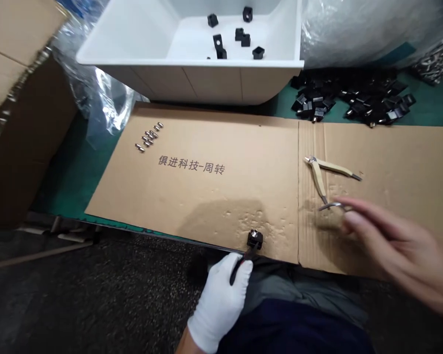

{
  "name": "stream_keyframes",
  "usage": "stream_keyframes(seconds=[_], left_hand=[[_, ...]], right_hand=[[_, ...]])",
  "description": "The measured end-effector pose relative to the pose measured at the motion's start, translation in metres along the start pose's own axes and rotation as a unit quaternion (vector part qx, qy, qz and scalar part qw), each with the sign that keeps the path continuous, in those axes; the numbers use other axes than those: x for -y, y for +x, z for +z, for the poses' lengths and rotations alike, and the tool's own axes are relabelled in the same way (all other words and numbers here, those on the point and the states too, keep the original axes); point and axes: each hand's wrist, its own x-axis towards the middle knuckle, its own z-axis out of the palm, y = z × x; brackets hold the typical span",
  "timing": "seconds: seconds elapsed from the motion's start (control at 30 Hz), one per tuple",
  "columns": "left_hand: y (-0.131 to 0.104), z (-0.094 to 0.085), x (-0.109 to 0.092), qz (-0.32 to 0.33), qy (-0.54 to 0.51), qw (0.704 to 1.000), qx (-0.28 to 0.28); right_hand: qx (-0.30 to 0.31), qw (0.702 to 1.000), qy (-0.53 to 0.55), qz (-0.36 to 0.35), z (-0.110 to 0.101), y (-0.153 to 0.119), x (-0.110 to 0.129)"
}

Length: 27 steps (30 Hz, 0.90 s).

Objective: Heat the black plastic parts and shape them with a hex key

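- At the far left, the green table (64,177) shows beside a printed cardboard sheet (192,196), on which small metal pins (149,139) lie in a loose cluster.
- Behind the sheet stands a white bin (214,81) with a few black pieces (242,37) inside.
- The left hand (221,295), in a white glove, has its grip closed around a dark-handled tool (250,252).
- That tool slants away and slightly rightward from the glove, its tip at a black block (255,239) with shiny metal on top; the block is at the sheet's near edge.
- Right of the block, well apart, rest pale-handled nippers (317,172), handles spread toward the person and rightward.
- Just nearer the person, the bare right hand (387,241) holds a thin metal piece (330,205) in a narrow fingertip grip; blur hides its exact kind. Its long axis runs roughly sideways, free end pointing left.
- From this grip the block lies left and a little nearer the person; the left hand is closer to it.
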Motion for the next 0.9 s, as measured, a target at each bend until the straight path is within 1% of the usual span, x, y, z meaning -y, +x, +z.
stream_keyframes(seconds=[0.07,0.13,0.2,0.27,0.33,0.47,0.6,0.7,0.9], left_hand=[[0.002,-0.001,0.002,0.008,0.009,1.000,0.001],[0.002,-0.001,0.004,0.018,0.013,1.000,-0.008],[0.003,-0.002,0.005,0.024,0.012,1.000,-0.012],[0.003,-0.002,0.005,0.024,0.007,1.000,-0.006],[0.003,-0.002,0.004,0.020,-0.002,1.000,0.006],[0.005,-0.004,0.001,0.013,-0.013,1.000,0.015],[0.007,-0.007,-0.002,0.002,-0.017,0.999,0.029],[0.008,-0.010,-0.004,-0.012,-0.026,0.998,0.049],[0.009,-0.013,-0.006,-0.025,-0.026,0.998,0.059]], right_hand=[[0.058,0.997,0.050,-0.005,0.025,0.008,0.034],[0.096,0.992,0.083,-0.021,0.045,0.016,0.055],[0.106,0.989,0.085,-0.050,0.059,0.023,0.065],[0.103,0.989,0.070,-0.082,0.066,0.028,0.068],[0.110,0.987,0.058,-0.102,0.069,0.031,0.069],[0.141,0.983,0.044,-0.113,0.071,0.034,0.071],[0.145,0.982,0.033,-0.116,0.072,0.036,0.069],[0.159,0.980,0.034,-0.110,0.072,0.039,0.069],[0.205,0.975,0.045,-0.066,0.071,0.040,0.073]])
